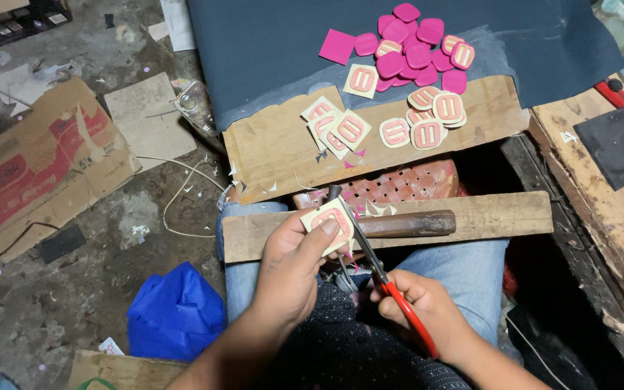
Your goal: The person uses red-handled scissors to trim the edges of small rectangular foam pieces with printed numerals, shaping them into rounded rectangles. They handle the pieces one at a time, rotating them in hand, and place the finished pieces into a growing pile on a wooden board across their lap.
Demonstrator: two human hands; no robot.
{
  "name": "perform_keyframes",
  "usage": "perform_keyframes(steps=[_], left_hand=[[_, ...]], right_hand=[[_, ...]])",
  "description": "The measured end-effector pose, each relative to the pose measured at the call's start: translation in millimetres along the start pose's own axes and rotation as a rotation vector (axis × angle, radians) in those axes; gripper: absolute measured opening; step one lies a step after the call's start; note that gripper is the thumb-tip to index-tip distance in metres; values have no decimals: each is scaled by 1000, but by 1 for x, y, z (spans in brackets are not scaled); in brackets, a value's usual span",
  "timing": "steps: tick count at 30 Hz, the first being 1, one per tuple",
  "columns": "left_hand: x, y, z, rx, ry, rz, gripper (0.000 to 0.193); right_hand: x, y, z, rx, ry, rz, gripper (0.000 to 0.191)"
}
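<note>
Pink-and-cream patch (328, 222) pinched in left-hand (290, 271) grip, right hand (420, 300) clamped on red-handled scissors (384, 278).

A plank (507, 213) lies across the person's lap, a wooden-handled tool (406, 224) on it. Beyond it a board (269, 148) carries cut pieces (417, 119) toward its right end. Behind, more pieces (406, 47) are heaped on a sheet (269, 50).

Scissors (399, 300): red handles, dark blades
Held patch (330, 224): cream border, pink centre with pale bars
Pile of pieces (409, 50): magenta
Cloth (269, 43): dark blue-grey
Bag (176, 310): bright blue
Jeans (464, 271): light blue
</note>
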State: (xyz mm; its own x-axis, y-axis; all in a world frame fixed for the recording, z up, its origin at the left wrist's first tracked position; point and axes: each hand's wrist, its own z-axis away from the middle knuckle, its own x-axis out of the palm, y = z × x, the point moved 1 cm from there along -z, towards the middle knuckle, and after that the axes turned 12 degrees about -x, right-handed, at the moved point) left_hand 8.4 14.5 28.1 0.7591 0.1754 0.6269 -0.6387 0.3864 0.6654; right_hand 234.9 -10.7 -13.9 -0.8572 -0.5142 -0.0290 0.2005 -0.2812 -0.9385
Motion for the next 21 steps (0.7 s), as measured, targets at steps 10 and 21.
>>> perform_keyframes(steps=[10, 21], left_hand=[[7, -17, 1, -9, 118, -134, 20], [-7, -12, -6, -108, 32, -153, 18]], right_hand=[[5, -12, -15, -217, -78, 37, 42], [-3, -4, -10, -92, -99, -9, 48]])
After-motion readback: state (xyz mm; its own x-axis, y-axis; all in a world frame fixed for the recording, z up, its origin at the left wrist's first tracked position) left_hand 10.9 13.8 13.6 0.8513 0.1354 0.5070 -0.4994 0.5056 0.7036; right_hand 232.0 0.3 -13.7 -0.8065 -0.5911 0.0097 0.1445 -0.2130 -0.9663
